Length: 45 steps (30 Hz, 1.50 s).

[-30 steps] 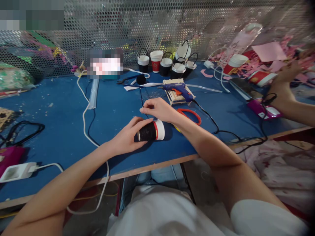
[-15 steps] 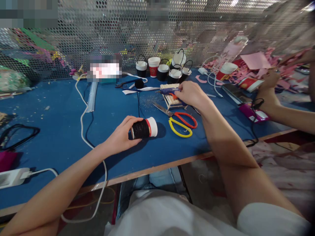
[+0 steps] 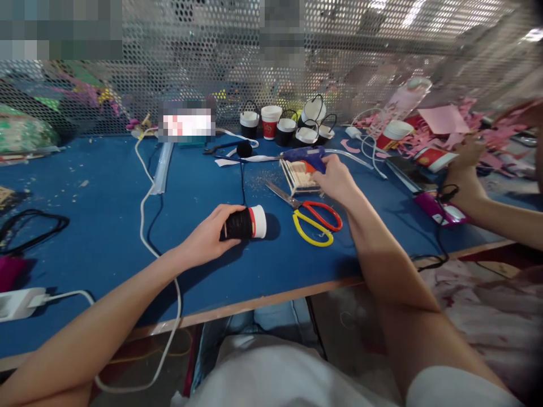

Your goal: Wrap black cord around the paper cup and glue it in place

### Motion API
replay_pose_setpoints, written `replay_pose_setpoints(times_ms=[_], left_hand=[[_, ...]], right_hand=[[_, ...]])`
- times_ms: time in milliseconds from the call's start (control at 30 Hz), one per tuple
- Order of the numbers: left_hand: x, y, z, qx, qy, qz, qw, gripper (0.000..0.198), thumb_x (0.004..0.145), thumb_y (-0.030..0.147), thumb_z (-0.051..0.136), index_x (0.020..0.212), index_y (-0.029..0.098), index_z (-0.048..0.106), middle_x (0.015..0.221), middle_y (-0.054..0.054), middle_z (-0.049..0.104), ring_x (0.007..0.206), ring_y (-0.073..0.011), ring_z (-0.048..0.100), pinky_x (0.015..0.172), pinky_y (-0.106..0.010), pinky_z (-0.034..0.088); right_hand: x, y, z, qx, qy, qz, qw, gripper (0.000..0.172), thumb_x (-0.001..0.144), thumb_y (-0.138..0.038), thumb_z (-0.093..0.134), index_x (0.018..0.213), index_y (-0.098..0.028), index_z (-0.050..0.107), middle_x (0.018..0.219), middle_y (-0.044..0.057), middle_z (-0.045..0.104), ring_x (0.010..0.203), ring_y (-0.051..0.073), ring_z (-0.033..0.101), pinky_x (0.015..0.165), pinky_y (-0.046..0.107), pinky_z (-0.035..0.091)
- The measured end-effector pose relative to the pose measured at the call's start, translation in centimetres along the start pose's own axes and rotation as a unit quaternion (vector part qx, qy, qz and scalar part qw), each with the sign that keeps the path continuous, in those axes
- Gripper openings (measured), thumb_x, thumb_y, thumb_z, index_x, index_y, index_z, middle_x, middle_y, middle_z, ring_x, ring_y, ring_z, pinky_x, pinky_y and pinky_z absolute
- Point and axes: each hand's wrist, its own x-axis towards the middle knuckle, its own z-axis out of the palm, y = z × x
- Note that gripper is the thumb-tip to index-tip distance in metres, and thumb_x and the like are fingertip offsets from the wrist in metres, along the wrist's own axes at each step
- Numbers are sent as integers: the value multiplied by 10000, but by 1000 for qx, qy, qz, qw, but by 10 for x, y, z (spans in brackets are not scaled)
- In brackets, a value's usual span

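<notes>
1 glue gun [image 3: 306,155], 1 scissors [image 3: 311,217]

I observe the left hand [image 3: 207,240] gripping a paper cup [image 3: 245,224] wrapped in black cord, lying on its side on the blue table [image 3: 106,226]. The right hand [image 3: 335,180] grasps the blue glue gun [image 3: 303,155] above a stick rack [image 3: 299,174]. Scissors [image 3: 311,217] lie just beside.

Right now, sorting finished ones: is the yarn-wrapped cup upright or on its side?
On its side: the yarn-wrapped cup lies on the blue table, white rim pointing right, left hand holding it.
</notes>
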Motion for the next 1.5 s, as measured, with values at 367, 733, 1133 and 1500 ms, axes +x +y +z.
replay_pose_setpoints(times_ms=[367, 733, 1133, 1500], left_hand=[[3, -5, -7, 17, 42, 10, 999, 543, 731, 133, 597, 1224, 216, 386, 1219, -98, 432, 1146, -236, 456, 992, -436, 390], [4, -13, -9, 26, 73, 37, 996, 496, 752, 124, 577, 1206, 224, 404, 1189, -89, 461, 1128, -229, 459, 969, -419, 408], [5, -18, -11, 16, 69, 31, 997, 516, 770, 134, 583, 1237, 250, 395, 1203, -80, 481, 1135, -224, 463, 976, -438, 403], [5, -21, -11, 24, 68, 8, 997, 547, 753, 172, 628, 1245, 236, 396, 1205, -83, 488, 1139, -227, 472, 992, -428, 391]], right_hand=[[-45, -47, -18, 286, -198, -37, 937, 226, 703, -376, 642, 730, -169, 555, 586, -7, 566, 504, 106, 502, 489, 258, 426], [-77, -60, -16, 220, -214, -87, 948, 179, 689, -342, 652, 640, -188, 576, 475, -24, 530, 425, 117, 471, 437, 275, 412], [-86, -58, -11, 116, -166, -147, 968, 193, 720, -403, 604, 742, -211, 602, 679, 17, 638, 659, 191, 587, 573, 299, 452], [-90, -55, -14, 99, -179, -206, 957, 167, 732, -355, 604, 681, -219, 521, 637, 1, 591, 577, 151, 550, 556, 271, 414]])
